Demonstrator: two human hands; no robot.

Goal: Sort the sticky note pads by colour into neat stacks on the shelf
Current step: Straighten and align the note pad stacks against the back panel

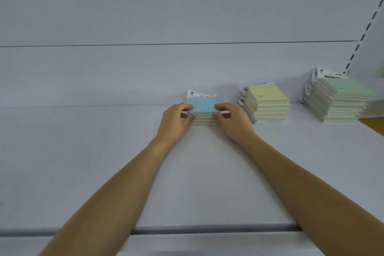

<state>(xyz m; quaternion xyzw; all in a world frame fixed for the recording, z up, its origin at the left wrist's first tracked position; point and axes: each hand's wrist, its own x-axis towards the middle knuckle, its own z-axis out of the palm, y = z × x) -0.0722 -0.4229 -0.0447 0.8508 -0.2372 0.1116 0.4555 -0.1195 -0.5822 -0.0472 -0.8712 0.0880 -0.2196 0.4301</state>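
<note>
A short stack of sticky note pads with a blue top [202, 106] stands on the white shelf [104, 162] near the back wall. My left hand [176, 119] grips its left side and my right hand [230, 119] grips its right side, thumbs on the top pad. To the right stands a taller stack topped with a yellow pad [269, 106]. Further right is a stack topped with a green pad [340, 100]. White package flaps stick out behind each stack.
The shelf's front edge [187, 229] runs across the bottom of the view. A slotted upright [365, 33] rises at the far right. A yellow-brown surface [374, 123] shows past the shelf's right end.
</note>
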